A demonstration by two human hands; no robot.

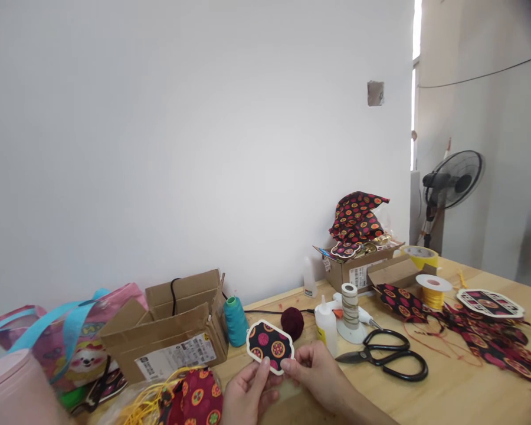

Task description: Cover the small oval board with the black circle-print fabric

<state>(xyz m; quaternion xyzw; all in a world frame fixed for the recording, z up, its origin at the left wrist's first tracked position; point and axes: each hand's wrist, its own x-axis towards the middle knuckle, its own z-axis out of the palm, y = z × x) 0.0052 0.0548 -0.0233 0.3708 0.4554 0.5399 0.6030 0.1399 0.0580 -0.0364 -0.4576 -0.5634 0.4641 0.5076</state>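
I see both hands low at the near edge of the table (pixel 446 395), pinching one fabric patch (pixel 270 346) — dark cloth with pink and orange circles, white rim. My left hand (pixel 248 395) grips its lower edge between thumb and fingers; my right hand (pixel 316 372) nips its right edge with closed fingertips. The patch stands upright above the fingers. Just beyond the right fingertips sit a dark red ball of yarn (pixel 292 322) and a glue bottle (pixel 326 324); black scissors (pixel 387 354) lie to their right. A teal thread spool (pixel 235 321) and a cardboard box (pixel 172 330) sit beyond the left fingers — more patterned cloth (pixel 197 401) just beside that hand.
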